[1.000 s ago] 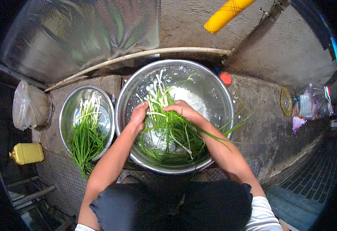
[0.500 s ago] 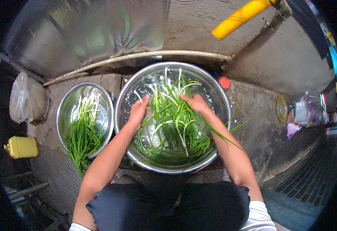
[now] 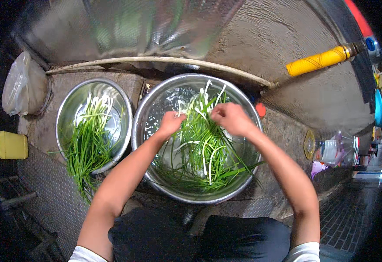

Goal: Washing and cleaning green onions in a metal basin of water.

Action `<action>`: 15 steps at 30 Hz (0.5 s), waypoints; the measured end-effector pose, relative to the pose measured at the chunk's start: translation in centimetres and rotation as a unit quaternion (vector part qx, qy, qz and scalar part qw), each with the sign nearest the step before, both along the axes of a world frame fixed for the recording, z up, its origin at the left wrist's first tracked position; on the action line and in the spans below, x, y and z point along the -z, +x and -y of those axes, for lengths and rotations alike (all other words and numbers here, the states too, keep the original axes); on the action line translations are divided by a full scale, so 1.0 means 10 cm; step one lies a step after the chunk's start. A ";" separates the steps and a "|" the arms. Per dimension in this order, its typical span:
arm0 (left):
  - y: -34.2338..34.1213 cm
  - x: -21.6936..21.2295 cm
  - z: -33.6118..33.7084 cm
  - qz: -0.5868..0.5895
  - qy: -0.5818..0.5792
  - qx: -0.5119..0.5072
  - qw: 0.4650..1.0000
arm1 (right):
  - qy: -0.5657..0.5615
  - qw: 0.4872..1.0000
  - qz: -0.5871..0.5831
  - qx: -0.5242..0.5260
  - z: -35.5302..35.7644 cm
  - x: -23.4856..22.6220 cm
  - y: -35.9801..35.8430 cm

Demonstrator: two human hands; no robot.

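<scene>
1. Left hand [image 3: 172,124]: closed on greens [image 3: 203,136] by their white ends.
2. Right hand [image 3: 234,118]: fingers bent at the greens; cannot tell whether gripping.
3. Greens: between the hands, in the basin [image 3: 195,199].
4. Left of left hand: bowl [image 3: 118,120] with other greens [image 3: 88,144].

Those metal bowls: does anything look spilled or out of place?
Slightly: green leaves droop over the near rim of the smaller bowl, while their white ends lie inside. In the larger basin, a few stray tips reach the right rim.

Yellow jug [image 3: 11,145] at far left, pale plastic bag [image 3: 21,78], yellow tube [image 3: 317,62] upper right
</scene>
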State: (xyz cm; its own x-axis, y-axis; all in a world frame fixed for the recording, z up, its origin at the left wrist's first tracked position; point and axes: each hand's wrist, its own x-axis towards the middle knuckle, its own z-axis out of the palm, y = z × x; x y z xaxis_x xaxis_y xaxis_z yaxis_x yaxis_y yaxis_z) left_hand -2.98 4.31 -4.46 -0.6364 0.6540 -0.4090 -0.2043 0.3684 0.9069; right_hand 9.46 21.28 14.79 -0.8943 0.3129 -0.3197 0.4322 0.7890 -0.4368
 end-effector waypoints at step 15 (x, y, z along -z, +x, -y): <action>-0.04 0.10 0.04 0.061 -0.032 -0.080 0.994 | 0.055 0.985 0.140 0.087 0.08 1.16 0.01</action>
